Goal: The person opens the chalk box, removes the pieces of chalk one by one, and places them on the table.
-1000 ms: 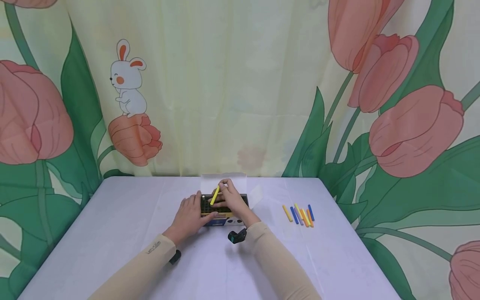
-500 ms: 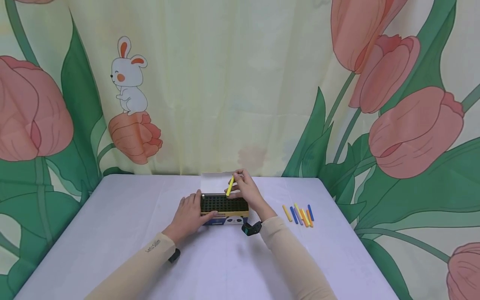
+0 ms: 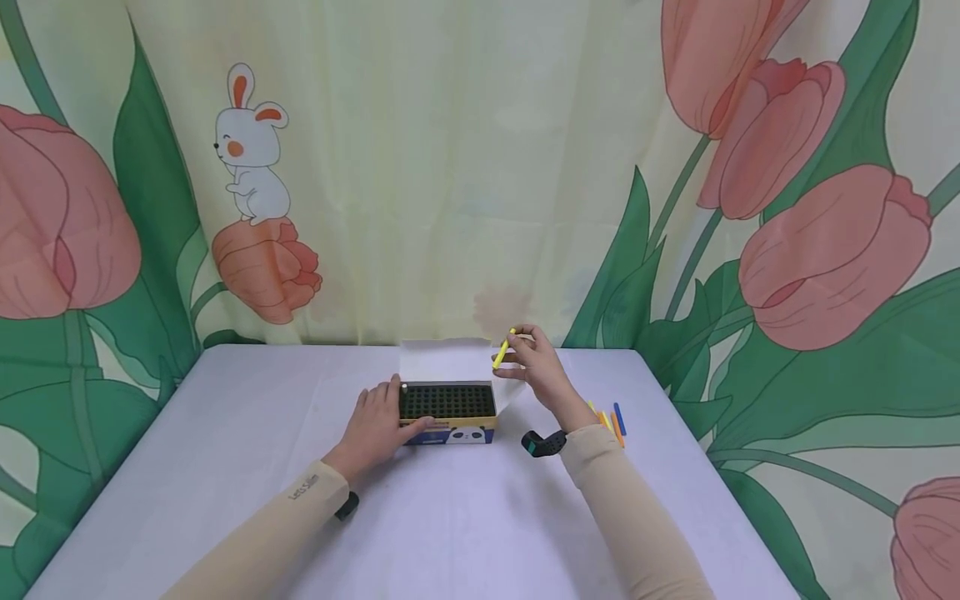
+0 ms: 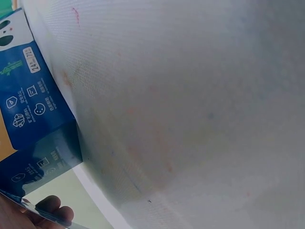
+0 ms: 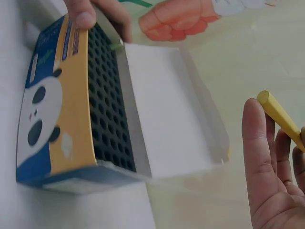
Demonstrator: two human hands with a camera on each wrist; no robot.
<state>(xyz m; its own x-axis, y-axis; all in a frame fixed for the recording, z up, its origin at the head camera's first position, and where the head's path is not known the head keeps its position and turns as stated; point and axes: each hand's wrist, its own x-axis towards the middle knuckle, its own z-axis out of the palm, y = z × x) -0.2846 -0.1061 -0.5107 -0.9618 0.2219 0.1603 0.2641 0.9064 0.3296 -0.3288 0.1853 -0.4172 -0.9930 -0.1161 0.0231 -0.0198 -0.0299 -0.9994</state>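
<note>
My left hand (image 3: 378, 425) grips the left end of a panda-printed crayon box (image 3: 467, 435), thumb along its front and fingers at the far side. In the right wrist view the box (image 5: 71, 119) shows a black insert full of round holes. One pale stick end (image 3: 405, 388) pokes out at the back left corner. Beyond the box's right end, my right hand (image 3: 538, 367) is raised, pinching a yellow crayon (image 3: 503, 350) that slants in the air. The left wrist view shows the box's blue side (image 4: 38, 95) and a few left fingers (image 4: 56, 210).
Behind the box its white lid (image 3: 444, 358) stands folded back, with a side flap (image 3: 512, 395) sticking out at the right. Several loose crayons (image 3: 617, 423) lie on the table to the right, partly hidden by the right arm. A flowered curtain (image 3: 450, 208) hangs behind.
My right hand has moved right and away from above the box, carrying the yellow crayon and uncovering the holes. The left hand stays on the box. The right arm now covers some loose crayons.
</note>
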